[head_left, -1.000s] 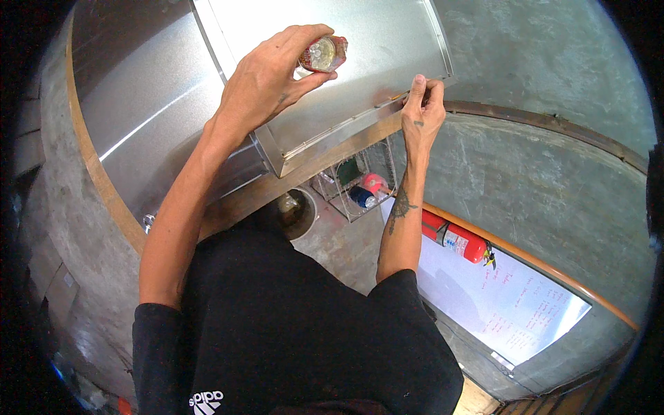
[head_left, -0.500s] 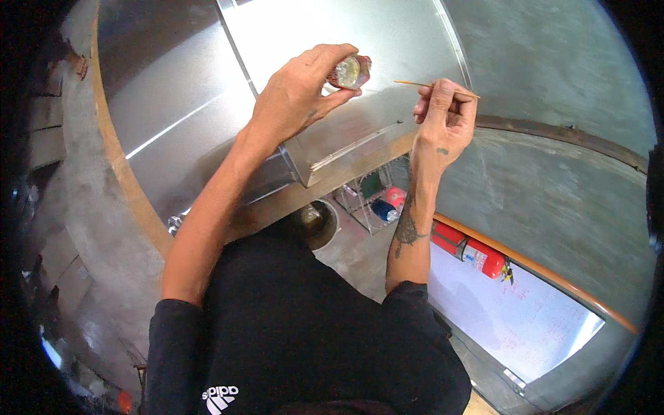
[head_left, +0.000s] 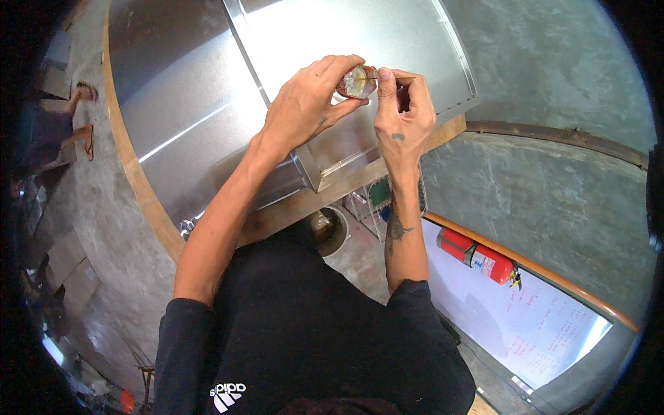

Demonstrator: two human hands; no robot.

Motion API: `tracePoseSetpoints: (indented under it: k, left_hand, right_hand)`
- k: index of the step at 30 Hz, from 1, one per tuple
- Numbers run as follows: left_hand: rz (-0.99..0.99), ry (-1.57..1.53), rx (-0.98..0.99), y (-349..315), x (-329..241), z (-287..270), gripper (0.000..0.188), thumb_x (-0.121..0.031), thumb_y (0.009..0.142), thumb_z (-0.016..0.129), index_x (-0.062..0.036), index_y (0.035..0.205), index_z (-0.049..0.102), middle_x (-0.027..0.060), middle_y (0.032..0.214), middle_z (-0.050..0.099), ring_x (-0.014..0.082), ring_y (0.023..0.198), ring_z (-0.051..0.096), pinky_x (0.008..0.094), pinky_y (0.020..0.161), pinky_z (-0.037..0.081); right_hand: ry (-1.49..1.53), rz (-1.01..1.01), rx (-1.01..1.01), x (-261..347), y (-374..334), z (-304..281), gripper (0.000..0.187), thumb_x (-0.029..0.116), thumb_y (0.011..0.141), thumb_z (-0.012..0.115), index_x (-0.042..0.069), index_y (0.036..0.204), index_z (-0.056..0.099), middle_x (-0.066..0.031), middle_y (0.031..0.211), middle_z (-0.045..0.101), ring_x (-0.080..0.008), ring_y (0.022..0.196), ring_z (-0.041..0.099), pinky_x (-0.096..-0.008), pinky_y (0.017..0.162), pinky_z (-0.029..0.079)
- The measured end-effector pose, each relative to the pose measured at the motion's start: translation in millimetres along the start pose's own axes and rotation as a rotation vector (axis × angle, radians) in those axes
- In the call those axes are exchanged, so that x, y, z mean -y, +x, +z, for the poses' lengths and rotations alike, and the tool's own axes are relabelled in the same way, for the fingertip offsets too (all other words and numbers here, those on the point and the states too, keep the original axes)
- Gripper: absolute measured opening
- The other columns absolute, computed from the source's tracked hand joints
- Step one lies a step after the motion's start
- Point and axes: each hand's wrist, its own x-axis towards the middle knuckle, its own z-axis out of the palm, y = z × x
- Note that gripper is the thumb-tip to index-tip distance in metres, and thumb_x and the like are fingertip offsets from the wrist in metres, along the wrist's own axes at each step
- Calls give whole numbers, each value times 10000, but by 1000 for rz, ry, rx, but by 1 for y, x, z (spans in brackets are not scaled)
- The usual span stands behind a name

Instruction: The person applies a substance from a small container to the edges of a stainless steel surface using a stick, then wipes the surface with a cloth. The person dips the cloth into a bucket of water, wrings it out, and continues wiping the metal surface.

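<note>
My left hand (head_left: 302,102) grips a small reddish container (head_left: 357,83) between thumb and fingers, its round opening facing me. Something pale and yellowish shows inside, too small to make out. Close beside it, my right hand (head_left: 408,116) pinches a thin wooden stick (head_left: 370,79) whose tip reaches over the opening. Whether the tip touches what is inside, I cannot tell. Both hands are above a shiny metal worktop (head_left: 194,104).
A wooden edge (head_left: 277,220) borders the worktop, with a round bin (head_left: 340,242) and a wire rack (head_left: 360,207) below. To the right, a red fire extinguisher (head_left: 477,256) lies over a whiteboard (head_left: 539,325). Another person's feet (head_left: 86,131) show at far left.
My right hand has moved left, bringing the stick from apart to the container's opening. My left hand and the container have shifted slightly right and nearer. Another person's legs have come into view at far left.
</note>
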Motion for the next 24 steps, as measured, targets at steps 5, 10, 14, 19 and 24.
tracePoseSetpoints:
  k: [5, 10, 14, 19, 24]
  left_hand:
    - [-42, -9, 17, 0, 0, -2, 577, -292, 890, 881, -114, 1391, 657, 99, 1277, 738, 303, 1093, 745, 431, 934, 625]
    - [30, -19, -45, 0, 4, 5, 593, -251, 894, 902, -123, 1419, 658, 109, 1222, 758, 234, 913, 747, 362, 805, 627]
    - [16, -4, -42, 2, 5, 4, 586, -283, 898, 904, -125, 1409, 666, 103, 1231, 761, 229, 919, 751, 363, 810, 630]
    - [-21, -22, -29, 3, 2, 4, 571, -289, 902, 891, -114, 1396, 662, 108, 1272, 752, 293, 1054, 754, 402, 898, 631]
    - [7, -27, -47, 2, 5, 6, 562, -296, 908, 902, -119, 1391, 676, 83, 1234, 758, 204, 931, 748, 344, 795, 625]
  right_hand:
    - [-12, 3, 4, -1, 1, 0, 163, 163, 1052, 740, 3, 1022, 754, -68, 913, 669, -130, 686, 522, -315, 617, 446]
    - [46, 71, -122, -11, -1, -8, 186, 183, 1069, 730, 3, 1025, 743, -53, 885, 670, -95, 720, 533, -295, 653, 463]
    - [216, 105, -252, -29, 14, -37, 263, 246, 1112, 686, -5, 1034, 665, -50, 869, 667, -72, 738, 539, -274, 662, 468]
    - [48, 240, -223, -72, 39, -80, 328, 308, 1148, 606, 25, 983, 595, -44, 773, 629, -105, 673, 571, -303, 644, 496]
    - [-278, 263, -66, -102, 37, -103, 365, 336, 1144, 592, 4, 993, 591, -112, 721, 683, -204, 683, 683, -384, 685, 541]
